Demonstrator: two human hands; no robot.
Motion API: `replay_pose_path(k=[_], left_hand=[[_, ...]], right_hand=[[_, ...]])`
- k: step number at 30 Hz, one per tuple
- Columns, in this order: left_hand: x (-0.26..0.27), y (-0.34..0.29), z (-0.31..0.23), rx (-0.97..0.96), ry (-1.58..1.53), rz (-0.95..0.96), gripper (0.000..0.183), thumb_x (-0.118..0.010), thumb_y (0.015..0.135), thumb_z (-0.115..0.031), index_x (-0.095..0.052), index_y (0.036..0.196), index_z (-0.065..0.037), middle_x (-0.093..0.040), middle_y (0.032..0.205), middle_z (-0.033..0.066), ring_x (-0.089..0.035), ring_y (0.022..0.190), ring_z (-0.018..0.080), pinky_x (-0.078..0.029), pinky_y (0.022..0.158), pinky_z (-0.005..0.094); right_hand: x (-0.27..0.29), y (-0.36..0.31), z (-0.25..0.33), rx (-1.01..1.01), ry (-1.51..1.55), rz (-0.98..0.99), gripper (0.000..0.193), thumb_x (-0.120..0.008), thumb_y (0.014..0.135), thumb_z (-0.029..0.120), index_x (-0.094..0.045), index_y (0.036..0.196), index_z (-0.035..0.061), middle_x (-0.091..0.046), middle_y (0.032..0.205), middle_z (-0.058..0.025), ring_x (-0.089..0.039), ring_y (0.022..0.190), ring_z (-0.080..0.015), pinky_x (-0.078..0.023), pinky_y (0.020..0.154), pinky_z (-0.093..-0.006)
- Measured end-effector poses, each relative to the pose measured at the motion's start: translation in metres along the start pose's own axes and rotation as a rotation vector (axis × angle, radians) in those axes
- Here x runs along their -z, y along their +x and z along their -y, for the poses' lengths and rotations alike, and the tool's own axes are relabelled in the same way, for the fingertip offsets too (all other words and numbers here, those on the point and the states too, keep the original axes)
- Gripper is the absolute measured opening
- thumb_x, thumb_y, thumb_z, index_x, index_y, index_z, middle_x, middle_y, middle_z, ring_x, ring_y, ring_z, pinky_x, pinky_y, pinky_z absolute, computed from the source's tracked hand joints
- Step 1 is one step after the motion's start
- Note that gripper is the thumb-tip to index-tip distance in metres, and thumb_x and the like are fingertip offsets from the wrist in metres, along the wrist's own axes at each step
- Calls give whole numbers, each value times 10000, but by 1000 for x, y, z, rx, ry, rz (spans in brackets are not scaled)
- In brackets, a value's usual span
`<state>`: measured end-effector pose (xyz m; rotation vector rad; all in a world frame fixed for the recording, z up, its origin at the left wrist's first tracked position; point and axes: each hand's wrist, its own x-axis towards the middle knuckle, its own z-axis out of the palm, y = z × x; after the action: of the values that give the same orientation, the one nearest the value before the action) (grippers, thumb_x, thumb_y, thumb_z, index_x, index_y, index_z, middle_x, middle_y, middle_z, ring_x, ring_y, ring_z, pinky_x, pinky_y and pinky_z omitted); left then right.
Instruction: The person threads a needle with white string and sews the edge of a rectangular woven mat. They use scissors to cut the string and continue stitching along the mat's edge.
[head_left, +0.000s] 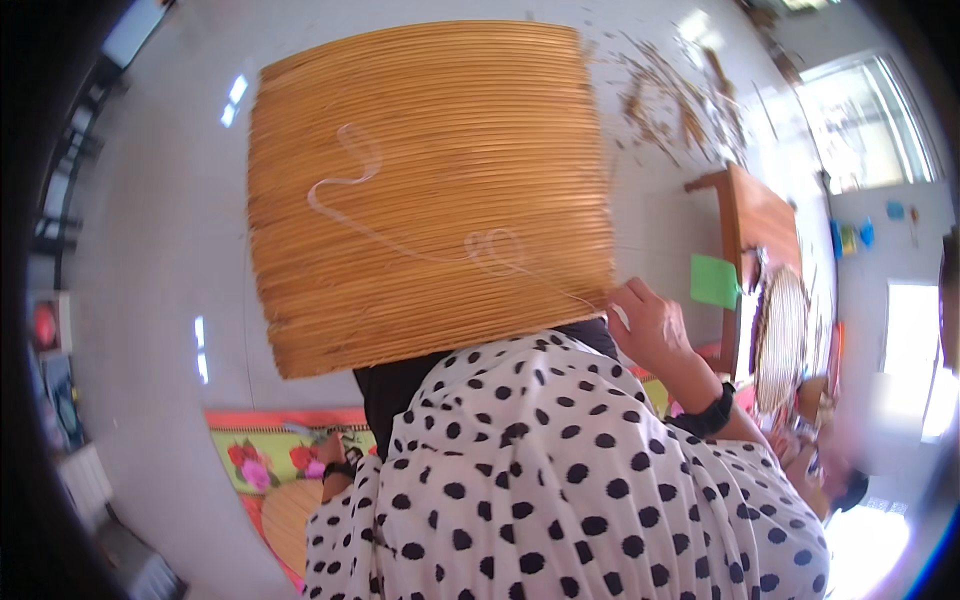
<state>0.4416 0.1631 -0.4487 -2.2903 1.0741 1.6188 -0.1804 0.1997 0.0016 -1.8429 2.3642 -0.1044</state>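
Observation:
A square mat of narrow brown slats point(430, 190) lies across my lap, its slats running from side to side. A thin, clear thread point(400, 243) lies in loose loops over it and runs to the lower right corner. There my right hand point(652, 328) has its fingers curled at the mat's edge, seemingly pinching the thread's end. My left hand point(338, 462) is low on the left, over a flowered cloth and beside a small greyish object point(312, 440) too unclear to name. Its fingers are mostly hidden.
The flowered cloth point(262, 452) with a red border and a round wooden board point(290, 515) lie at left. A wooden stool or bench point(765, 215) stands at right, with a green sheet point(714, 281) and a round slatted mat point(781, 335). Brown strips point(685, 100) litter the pale floor. Another person sits at right.

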Motion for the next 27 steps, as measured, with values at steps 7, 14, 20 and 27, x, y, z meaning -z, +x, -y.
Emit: replay_pose_path(k=[7, 14, 20, 27], left_hand=[[37, -9, -60, -52, -1316, 338, 530, -603, 858, -575, -687, 981, -67, -705, 1057, 135, -680, 944, 298, -552, 794, 408], [113, -59, -180, -427, -1644, 272, 445, -625, 910, -369, -582, 1086, 37, -668, 1058, 176, -658, 1008, 270, -562, 814, 348], [163, -168, -321, -1081, -1311, 253, 480, -699, 864, -467, -573, 1103, -70, -589, 981, 11, -554, 908, 126, -437, 799, 284], [109, -259, -417, -1305, -691, 316, 702, -869, 665, -296, -490, 1209, -65, -558, 1008, 70, -561, 894, 167, -438, 746, 302]], right_hand=[[-8, -23, -14, -49, 217, -182, 287, -714, 768, 113, -627, 1039, 75, -621, 999, -70, -657, 714, -275, -557, 607, -362], [-20, -32, -12, 42, 238, -269, 307, -779, 744, 140, -650, 1013, 70, -620, 1009, -70, -664, 731, -244, -568, 630, -332], [-40, -32, -19, 115, 252, -363, 138, -736, 781, 60, -687, 909, 78, -625, 922, -51, -658, 689, -224, -563, 599, -324], [-47, -17, -30, 194, 269, -401, 190, -703, 728, 0, -690, 904, 69, -644, 910, -42, -655, 678, -218, -551, 576, -310]])
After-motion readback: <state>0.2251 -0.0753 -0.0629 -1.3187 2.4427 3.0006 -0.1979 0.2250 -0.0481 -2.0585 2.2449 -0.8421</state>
